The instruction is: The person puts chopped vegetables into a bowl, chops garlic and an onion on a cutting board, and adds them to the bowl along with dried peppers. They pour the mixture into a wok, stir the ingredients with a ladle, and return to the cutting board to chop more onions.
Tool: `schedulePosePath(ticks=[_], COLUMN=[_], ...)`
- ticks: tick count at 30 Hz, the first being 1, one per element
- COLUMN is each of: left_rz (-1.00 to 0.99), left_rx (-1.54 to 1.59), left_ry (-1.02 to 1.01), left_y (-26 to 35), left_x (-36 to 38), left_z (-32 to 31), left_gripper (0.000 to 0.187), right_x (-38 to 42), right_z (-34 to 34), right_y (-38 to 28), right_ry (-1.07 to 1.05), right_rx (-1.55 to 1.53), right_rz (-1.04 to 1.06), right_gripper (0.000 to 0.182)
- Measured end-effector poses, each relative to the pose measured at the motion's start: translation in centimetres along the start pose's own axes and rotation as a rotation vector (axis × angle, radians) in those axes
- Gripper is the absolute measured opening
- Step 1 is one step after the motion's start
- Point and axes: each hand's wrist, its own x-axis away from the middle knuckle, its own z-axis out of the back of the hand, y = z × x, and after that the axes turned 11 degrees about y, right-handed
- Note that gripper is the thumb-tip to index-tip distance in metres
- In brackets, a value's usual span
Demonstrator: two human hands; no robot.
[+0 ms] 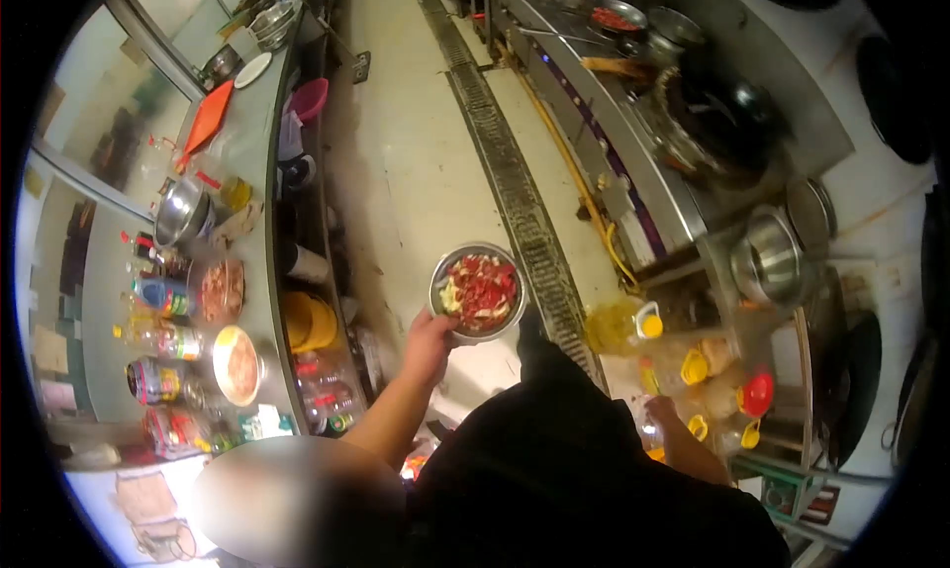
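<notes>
Your left hand (427,345) holds a metal bowl (436,296) at its near-left edge, the thumb at the rim and the other fingers largely hidden. The bowl is raised in front of you, ahead and slightly to the right of that hand, with the floor (391,162) visible below; it contains red pieces (485,273) and, nearer the hand, pale yellowish ones (453,299). Your right hand (661,412) is lowered, well apart from the left, among bottles; its fingers are partly obscured, and you cannot tell how far they are open or whether they grasp anything. Ahead and slightly left of the right hand stands a yellow-capped oil bottle (612,329); to its right is a red-capped container (756,395). Farther ahead and to the right of this hand is an open metal pot (762,261).

To the left of your left hand runs a long desk (250,138). On it, roughly level with that hand, is a pale bowl (222,385) with pinkish contents; just beyond are a clear bowl (238,289) of pinkish pieces and a metal bowl set at a tilt (180,212). Farther along, beyond these, lies an orange-red tray (208,116). A drain grating (495,162) extends across the floor ahead, between the lines of your two hands.
</notes>
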Motion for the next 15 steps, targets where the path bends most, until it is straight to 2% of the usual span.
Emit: schedulePosePath(ticks=[1,2,4,5,6,8,9,10,11,12,13,14,15], left_rz=[-0.034,-0.046,-0.047,-0.043,-0.048,-0.014,-0.002,0.009,0.014,0.015,0.017,-0.009,-0.018], left_rx=[0.018,0.023,0.081,0.102,0.101,0.183,0.159,0.142,0.131,0.161,0.192,0.223,0.231], left_ry=[-0.044,-0.037,-0.060,-0.032,-0.021,0.132,0.117,0.172,0.220,0.214,0.210,0.234,0.259], left_y=[1.8,3.2,5.2,6.4,7.5,10.7,12.4,14.2,16.1,17.7,19.3,21.0,22.5], left_x=[-3.1,-6.4,-13.1,-15.9,-17.7,-22.2,-23.8,-25.9,-28.4,-30.8,-32.9,-35.3,-37.9], left_z=[-1.0,-1.8,-3.0,-3.6,-4.1,-5.3,-5.1,-4.9,-4.8,-4.3,-3.6,-4.0,-4.2], left_gripper=[0.040,0.040,0.042,0.038,0.038,0.032,0.032,0.030,0.027,0.028,0.028,0.025,0.023], right_x=[-2.0,-5.0,-9.7,-15.8,-21.1,-31.3,-34.3,-40.3,-42.1,-44.8,-47.3,-50.1,-55.7], right_z=[-1.1,0.3,6.4,9.1,9.7,8.9,9.6,12.7,18.6,24.2,27.8,30.6,31.2], right_y=[0.9,-2.0,-13.3,-15.8,-17.0,-20.4,-22.5,-28.2,-37.7,-48.2,-54.1,-60.3,-62.2], right_ry=[0.006,-0.183,-0.555,-0.543,-0.400,-0.092,0.055,-0.195,-0.085,-0.202,0.109,0.202,0.282], right_rx=[-0.039,0.285,0.904,0.916,0.780,0.466,0.311,0.787,0.470,0.424,0.281,-0.058,-0.107], right_rz=[-0.046,0.014,0.333,0.343,0.355,0.332,0.297,0.665,0.559,0.195,0.395,0.134,0.252], right_gripper=[0.011,0.012,0.014,0.014,0.016,0.019,0.021,0.019,0.023,0.024,0.018,0.024,0.027])
